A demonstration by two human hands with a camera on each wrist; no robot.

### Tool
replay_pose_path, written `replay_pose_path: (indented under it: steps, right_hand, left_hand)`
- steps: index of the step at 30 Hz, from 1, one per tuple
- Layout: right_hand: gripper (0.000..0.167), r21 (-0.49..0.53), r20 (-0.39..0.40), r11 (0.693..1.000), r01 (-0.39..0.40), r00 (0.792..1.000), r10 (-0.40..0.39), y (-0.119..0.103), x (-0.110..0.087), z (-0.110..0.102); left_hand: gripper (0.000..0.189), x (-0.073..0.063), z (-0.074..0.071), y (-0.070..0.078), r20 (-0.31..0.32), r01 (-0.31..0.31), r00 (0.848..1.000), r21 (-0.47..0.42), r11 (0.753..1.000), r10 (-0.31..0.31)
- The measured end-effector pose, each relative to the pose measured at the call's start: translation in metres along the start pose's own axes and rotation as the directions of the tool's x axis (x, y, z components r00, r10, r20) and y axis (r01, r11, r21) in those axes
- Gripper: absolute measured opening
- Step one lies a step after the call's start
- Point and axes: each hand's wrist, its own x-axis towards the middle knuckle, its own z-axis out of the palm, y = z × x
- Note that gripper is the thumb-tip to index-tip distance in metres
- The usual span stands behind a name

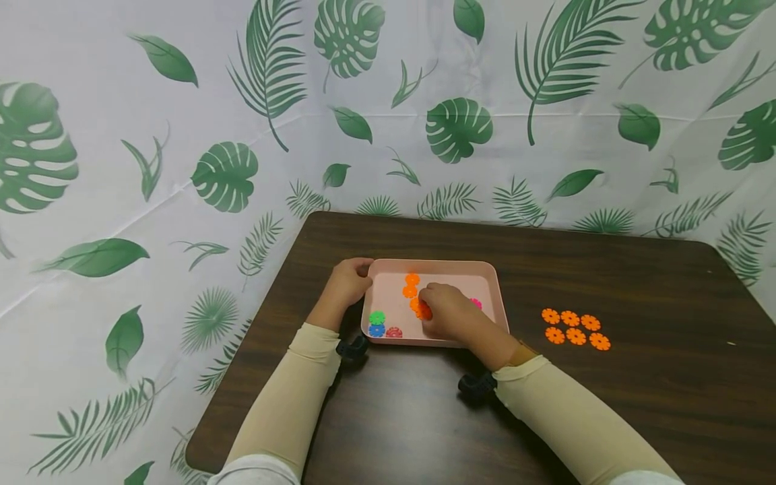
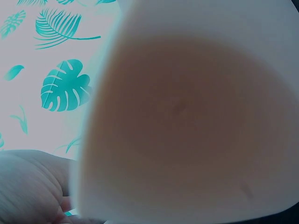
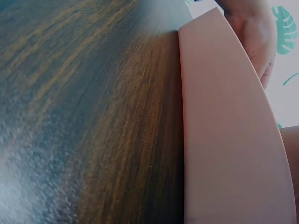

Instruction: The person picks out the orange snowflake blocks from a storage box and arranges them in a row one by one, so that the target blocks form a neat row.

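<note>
A shallow pink tray [image 1: 436,268] lies on the table with small notched flower-shaped discs in it. My left hand [image 1: 349,283] grips the tray's far left corner, thumb and fingers at the rim. Inside the tray, my right hand [image 1: 450,311] reaches down with curled fingers and pinches an orange disc [image 1: 426,310] among other orange discs [image 1: 410,291]; its fingertips are partly hidden. A green disc [image 1: 377,317], a blue disc [image 1: 376,331] and a red disc [image 1: 394,333] sit in the near left corner. A pink disc [image 1: 475,304] shows behind the right hand.
Several orange flower discs [image 1: 575,336] lie in two rows on the dark wooden table [image 1: 661,296], right of the tray. A leaf-patterned cloth [image 1: 388,135] hangs behind and to the left. The tray's near wall [image 3: 229,121] fills much of the right wrist view.
</note>
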Motion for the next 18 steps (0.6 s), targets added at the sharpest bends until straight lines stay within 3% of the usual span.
replay_pose_path:
  steps: [10, 18]
  right_hand:
    - [0.029, -0.059, -0.016, 0.996, 0.061, 0.998, -0.062, 0.0021, -0.0024, -0.0005]
    - [0.013, -0.060, -0.007, 0.995, 0.083, 0.996, -0.083, 0.0024, -0.0044, -0.0045]
  left_hand:
    - [0.051, -0.0001, 0.0002, 0.0005, -0.003, 0.005, 1.000, 0.002, 1.000, -0.005]
    - [0.051, -0.0001, 0.0019, -0.0009, -0.006, -0.003, 1.000, 0.005, 1.000, 0.003]
